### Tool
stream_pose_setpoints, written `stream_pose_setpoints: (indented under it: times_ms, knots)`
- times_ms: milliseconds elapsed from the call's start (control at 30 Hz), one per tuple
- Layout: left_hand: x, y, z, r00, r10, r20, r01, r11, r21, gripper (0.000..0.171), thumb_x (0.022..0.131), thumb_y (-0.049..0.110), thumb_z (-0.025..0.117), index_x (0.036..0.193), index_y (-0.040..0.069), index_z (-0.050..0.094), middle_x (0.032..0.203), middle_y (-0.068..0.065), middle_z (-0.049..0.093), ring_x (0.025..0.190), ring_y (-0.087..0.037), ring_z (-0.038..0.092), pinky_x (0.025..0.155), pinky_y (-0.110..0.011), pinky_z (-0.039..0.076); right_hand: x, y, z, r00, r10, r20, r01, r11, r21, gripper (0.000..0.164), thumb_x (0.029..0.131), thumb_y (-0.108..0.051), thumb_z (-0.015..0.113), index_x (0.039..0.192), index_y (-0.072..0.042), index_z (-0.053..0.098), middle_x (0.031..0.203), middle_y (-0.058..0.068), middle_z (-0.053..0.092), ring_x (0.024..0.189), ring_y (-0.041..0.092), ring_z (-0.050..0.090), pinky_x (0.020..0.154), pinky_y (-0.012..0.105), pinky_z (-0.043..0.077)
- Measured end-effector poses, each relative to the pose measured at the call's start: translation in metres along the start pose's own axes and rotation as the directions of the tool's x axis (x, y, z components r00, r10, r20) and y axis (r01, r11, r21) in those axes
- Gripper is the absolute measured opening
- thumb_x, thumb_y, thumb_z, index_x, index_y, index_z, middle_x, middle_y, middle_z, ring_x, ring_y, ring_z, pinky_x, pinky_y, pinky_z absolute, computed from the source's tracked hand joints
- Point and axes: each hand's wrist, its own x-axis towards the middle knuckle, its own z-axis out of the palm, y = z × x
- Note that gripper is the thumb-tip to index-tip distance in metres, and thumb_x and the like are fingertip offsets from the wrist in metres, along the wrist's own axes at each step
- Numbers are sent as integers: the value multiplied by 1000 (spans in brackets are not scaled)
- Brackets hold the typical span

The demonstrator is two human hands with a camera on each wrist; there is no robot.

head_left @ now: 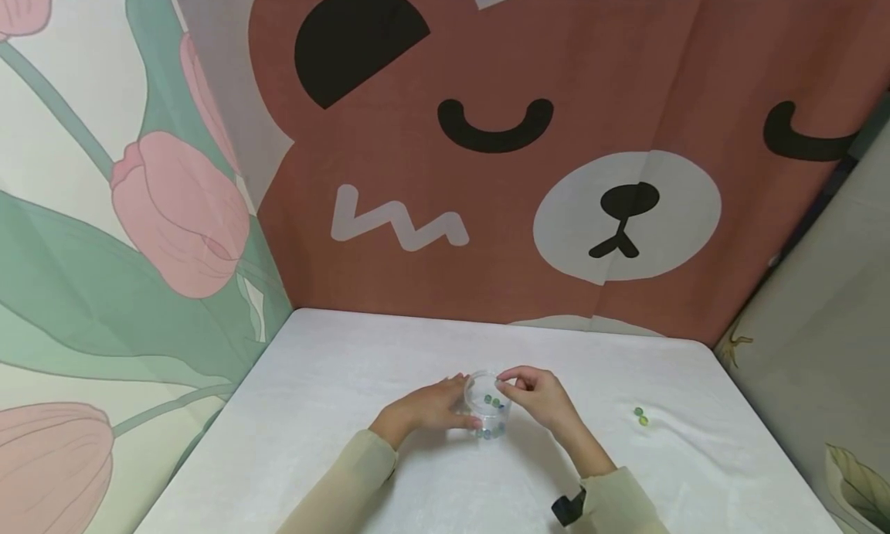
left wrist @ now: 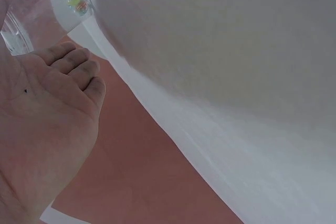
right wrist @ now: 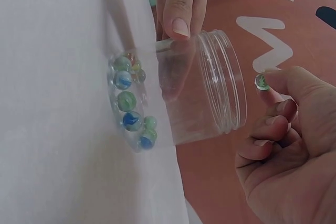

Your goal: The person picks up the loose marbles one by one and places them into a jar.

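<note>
A clear plastic jar (head_left: 495,422) stands upright on the white-covered table. My left hand (head_left: 434,405) holds its side, the thumb in front and the fingers behind, as the right wrist view shows. Several glass marbles (right wrist: 126,100) lie on the jar's bottom, green, blue and some with orange. Pinched between thumb and forefinger of my right hand (head_left: 541,399) is a green marble (right wrist: 262,81), just outside the open threaded mouth in the right wrist view. In the left wrist view, the jar is cut off at the top left corner, beside the palm.
Two green marbles, one brighter and yellowish (head_left: 643,421), one darker (head_left: 638,411), lie on the table (head_left: 334,372) to the right of my right hand. A bear-print cloth (head_left: 389,279) hangs behind the table, a tulip-print one (head_left: 181,209) at the left.
</note>
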Motion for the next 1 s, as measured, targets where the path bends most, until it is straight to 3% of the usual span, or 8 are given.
stream_pose_setpoints:
  times_ms: [400,667,1000]
  knots:
    - [1,-1,0,1000,-10,5,10,1000,13,91,89,69,62,162,25,27,166,-13,27,154,-32,22,125,-51,21,1,2,6,1000,15,7,-15,1000,4,12,89,-18,79,100,-14,79,62,-3,47,58,12,41,50,21,32]
    - [1,-1,2,1000,-15,4,15,1000,20,92,89,70,61,162,24,28,166,-13,26,154,-30,22,126,-50,22,2,0,9,999,25,24,-26,999,39,24,90,-17,79,112,-11,75,66,-2,48,59,12,41,49,21,32]
    - [1,-2,2,1000,-10,4,10,1000,20,92,89,68,62,161,23,29,166,-11,27,154,-29,22,126,-49,21,1,-2,8,999,17,36,-19,998,56,27,90,-16,78,115,-8,74,66,-1,48,59,11,40,49,20,31]
